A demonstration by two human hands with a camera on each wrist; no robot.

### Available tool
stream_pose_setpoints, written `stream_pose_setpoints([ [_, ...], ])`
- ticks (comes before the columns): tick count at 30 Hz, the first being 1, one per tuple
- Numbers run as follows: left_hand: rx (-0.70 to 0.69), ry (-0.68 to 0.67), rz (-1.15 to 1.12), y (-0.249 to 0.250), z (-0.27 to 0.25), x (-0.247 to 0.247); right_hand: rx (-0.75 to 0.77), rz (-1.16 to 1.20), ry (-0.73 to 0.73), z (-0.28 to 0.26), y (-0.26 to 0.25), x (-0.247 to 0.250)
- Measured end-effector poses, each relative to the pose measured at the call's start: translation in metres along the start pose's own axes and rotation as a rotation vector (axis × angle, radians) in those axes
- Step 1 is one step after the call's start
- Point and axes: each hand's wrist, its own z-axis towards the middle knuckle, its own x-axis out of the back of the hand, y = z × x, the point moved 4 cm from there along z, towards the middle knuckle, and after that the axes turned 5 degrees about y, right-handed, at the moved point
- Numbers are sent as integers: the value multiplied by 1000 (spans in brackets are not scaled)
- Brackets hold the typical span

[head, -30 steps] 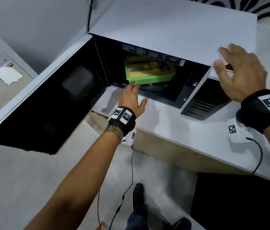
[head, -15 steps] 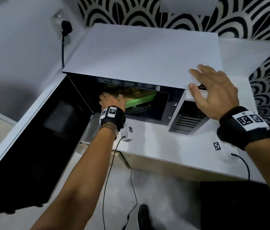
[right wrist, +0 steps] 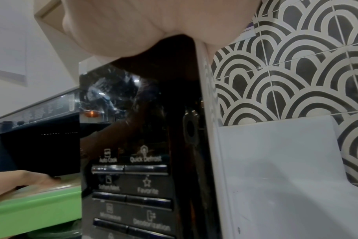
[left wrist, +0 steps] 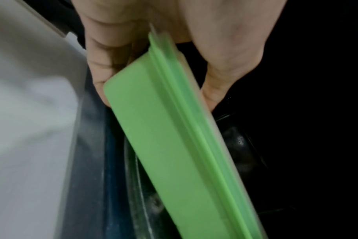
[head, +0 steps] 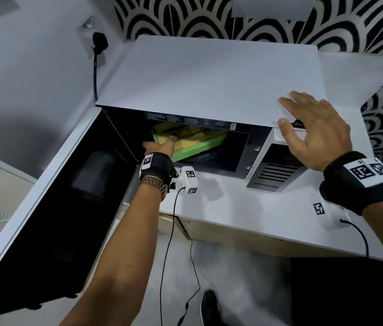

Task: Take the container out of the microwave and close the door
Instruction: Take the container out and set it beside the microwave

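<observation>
A green container [head: 192, 143] with a clear lid and yellowish food sits tilted inside the open white microwave [head: 209, 76]. My left hand [head: 161, 145] grips its near left corner, thumb on the lid and fingers under the base; the left wrist view shows the container [left wrist: 168, 129] pinched between thumb and fingers [left wrist: 96, 64]. The container's green side [right wrist: 35, 208] also shows low in the right wrist view. My right hand [head: 312, 130] rests flat with straight fingers on the microwave's top right front edge, above the black control panel [right wrist: 137, 161]. The microwave door [head: 51, 208] stands swung wide open to the left.
The microwave stands on a white counter [head: 244, 212] against a black-and-white patterned tile wall [head: 350, 22]. A plug and cable [head: 97, 57] hang on the left wall. Sensor cables dangle below the counter edge, and a shoe [head: 209, 307] shows on the floor.
My left hand reached from the cavity's sill into the microwave and took hold of the container, which now sits tilted. The right hand stayed on the microwave's top edge.
</observation>
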Motion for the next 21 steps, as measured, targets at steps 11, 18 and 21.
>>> stream_pose_setpoints([
  [11, -14, 26, -179, -23, -8, 10, 30, 39, 67, 0, 0, 2],
  [18, -95, 5, -128, -30, -12, 16, 439, 257, 291, -58, -105, -34],
  [21, -114, 21, -142, -32, -11, 17, 178, 349, -96, -55, -118, -96],
])
